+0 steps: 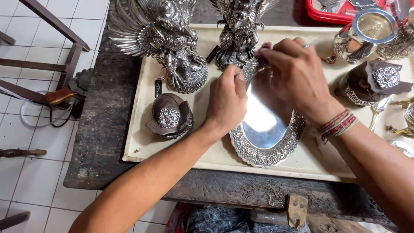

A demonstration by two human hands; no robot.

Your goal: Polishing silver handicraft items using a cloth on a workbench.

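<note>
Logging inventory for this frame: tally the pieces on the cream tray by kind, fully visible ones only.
Silver winged figures: 2, one and another
Oval silver tray: 1, both hands on it
Dark brown shell-shaped boxes with silver medallion: 2, left, right
Silver cup: 1
Total: 6

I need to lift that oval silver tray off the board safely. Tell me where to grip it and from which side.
Grip the oval silver tray by its embossed rim at the near end, coming from the bench's front edge. That end lies flat and unobstructed on the cream board; the far end is crowded by the bird statue, the left hand and the right hand.
</note>
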